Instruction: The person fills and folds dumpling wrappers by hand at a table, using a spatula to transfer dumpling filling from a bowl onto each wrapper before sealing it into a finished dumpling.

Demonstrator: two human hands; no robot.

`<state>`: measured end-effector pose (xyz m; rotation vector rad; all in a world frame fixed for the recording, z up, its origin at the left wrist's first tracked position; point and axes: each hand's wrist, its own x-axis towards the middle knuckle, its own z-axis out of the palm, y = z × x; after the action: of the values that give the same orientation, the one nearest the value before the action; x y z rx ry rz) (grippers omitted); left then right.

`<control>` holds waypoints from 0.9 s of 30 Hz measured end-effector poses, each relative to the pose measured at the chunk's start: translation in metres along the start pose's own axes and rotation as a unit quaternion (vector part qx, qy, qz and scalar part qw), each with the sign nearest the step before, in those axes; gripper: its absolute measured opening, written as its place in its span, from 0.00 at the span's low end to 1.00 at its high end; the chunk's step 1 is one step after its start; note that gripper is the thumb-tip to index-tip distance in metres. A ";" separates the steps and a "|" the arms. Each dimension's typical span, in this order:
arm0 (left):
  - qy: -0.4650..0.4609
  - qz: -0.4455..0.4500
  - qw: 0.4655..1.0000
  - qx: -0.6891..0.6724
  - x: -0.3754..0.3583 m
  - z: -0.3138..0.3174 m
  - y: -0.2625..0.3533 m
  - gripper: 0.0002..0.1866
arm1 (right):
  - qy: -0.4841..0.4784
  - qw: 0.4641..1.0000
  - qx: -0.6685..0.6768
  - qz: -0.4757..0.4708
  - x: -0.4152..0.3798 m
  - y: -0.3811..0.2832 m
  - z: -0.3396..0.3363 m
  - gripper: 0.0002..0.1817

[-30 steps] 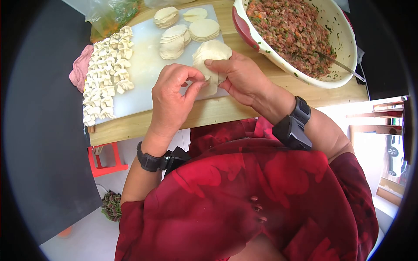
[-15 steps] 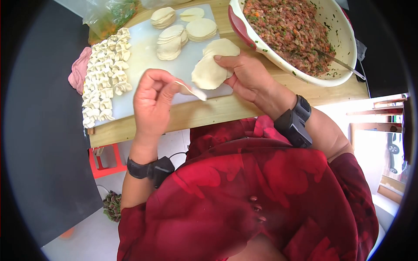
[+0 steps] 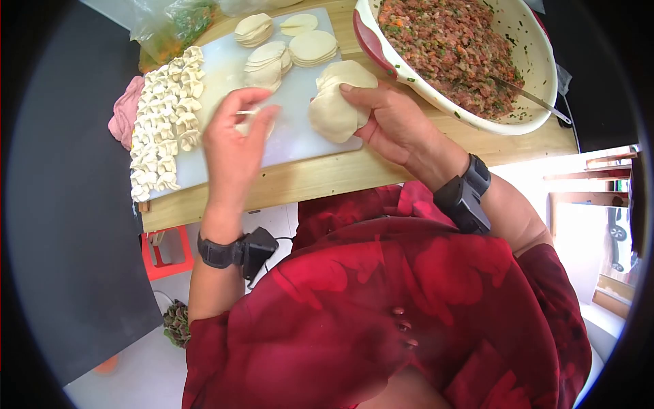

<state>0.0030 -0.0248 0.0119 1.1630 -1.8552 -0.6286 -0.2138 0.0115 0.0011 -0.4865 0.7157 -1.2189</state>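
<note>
Take the clock face as laid on the cutting board, with 12 furthest from the person.

1. A pale wooden counter (image 3: 293,180) runs beneath everything, its bare front edge at 6 o'clock.
2. The white cutting board (image 3: 221,71) lies flat on it.
3. A big cream bowl (image 3: 536,75) with red handles stands at 3 o'clock, off the board, filled with minced meat (image 3: 446,58) flecked green and orange. A metal utensil leans in it.
4. Folded dough pieces (image 3: 163,129) sit in close rows at 9 o'clock, near a pink cloth (image 3: 126,112).
5. The right hand (image 3: 402,126), between 3 and 4, has its thumb pressed over a fanned dough stack (image 3: 335,112), fingers closed underneath.
6. The left hand (image 3: 235,146), towards 7, is raised, slightly blurred, thumb and fingers nearly together.
7. Round dough stacks (image 3: 313,48) lie between 12 and 2.
8. A single dough round (image 3: 246,112), partly hidden, shows as a thin pale edge pinched in the left hand.
</note>
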 end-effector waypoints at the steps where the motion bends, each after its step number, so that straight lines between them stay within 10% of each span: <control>1: 0.002 -0.001 1.000 0.001 -0.004 0.012 0.005 0.11 | -0.015 1.000 0.001 0.000 0.001 0.002 0.000 0.19; 3: -0.079 -0.093 0.971 -0.203 -0.008 0.031 0.015 0.17 | -0.025 1.000 -0.005 -0.006 0.002 0.009 -0.001 0.19; 7: -0.082 -0.074 0.992 -0.057 -0.014 0.034 0.030 0.17 | -0.006 0.999 0.018 0.029 -0.001 0.003 0.000 0.18; 25: 0.006 0.187 0.978 0.088 -0.018 0.034 0.023 0.07 | 0.009 1.000 0.008 0.021 0.003 0.009 -0.007 0.17; 27: -0.065 0.334 0.940 -0.002 -0.017 0.031 0.022 0.07 | 0.028 0.999 0.016 0.031 0.001 0.005 -0.007 0.17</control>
<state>-0.0307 -0.0001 0.0058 0.4295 -2.1882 -0.3169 -0.2151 0.0119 -0.0074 -0.4015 0.7519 -1.1879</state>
